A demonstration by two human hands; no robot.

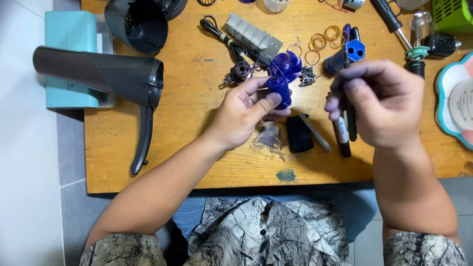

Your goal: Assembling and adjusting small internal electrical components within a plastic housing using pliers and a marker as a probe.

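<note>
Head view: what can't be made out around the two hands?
- Slim black tool: its upper shaft is hidden inside the right hand.
- Small blue plastic cylinder: partly hidden by the left hand and its fingers.
- Green slotted box: cut off by the top edge.

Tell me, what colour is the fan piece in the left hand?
Translucent purple-blue, fan piece, held by the left hand; the head view shows it.

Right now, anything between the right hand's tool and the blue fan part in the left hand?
Nothing visible. The left hand holds the blue fan part above the table; the right hand grips a thin dark tool, with open air between them.
</note>
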